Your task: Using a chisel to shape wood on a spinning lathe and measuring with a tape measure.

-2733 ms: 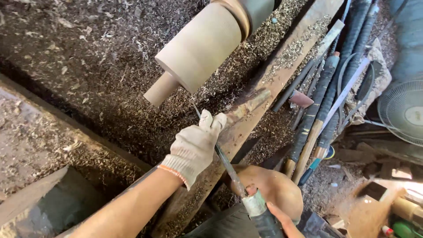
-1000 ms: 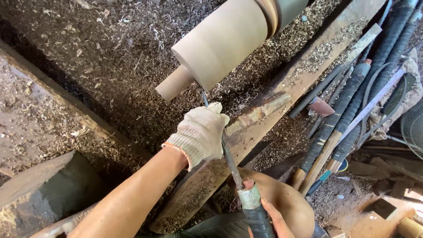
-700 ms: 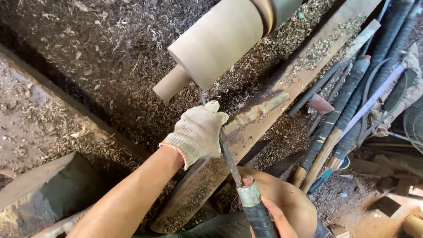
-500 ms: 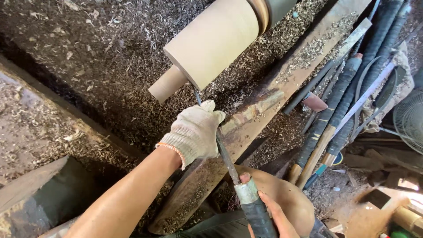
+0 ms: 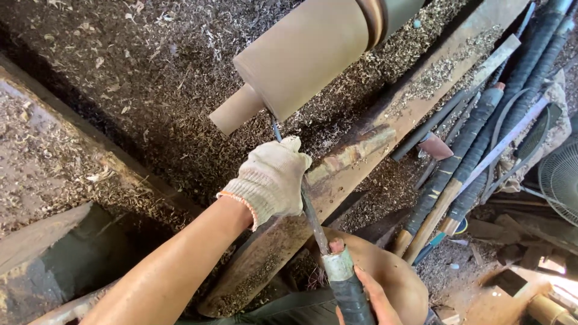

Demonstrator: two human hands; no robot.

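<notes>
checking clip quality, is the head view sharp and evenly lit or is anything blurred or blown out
Head view: the gloved left hand and the tool shaft are crisp; the wooden cylinder looks smooth, with no grain readable; light is soft and even over the shavings, with dark shadow under the beam at left and a blown-out patch at lower right.

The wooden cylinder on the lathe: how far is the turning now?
Done: the wooden cylinder looks round and smooth, with a narrow stub cut at its end. In hand: the gloved left hand and right hand hold the chisel at the shoulder. Left: cannot tell; the final shape is not shown.
</notes>
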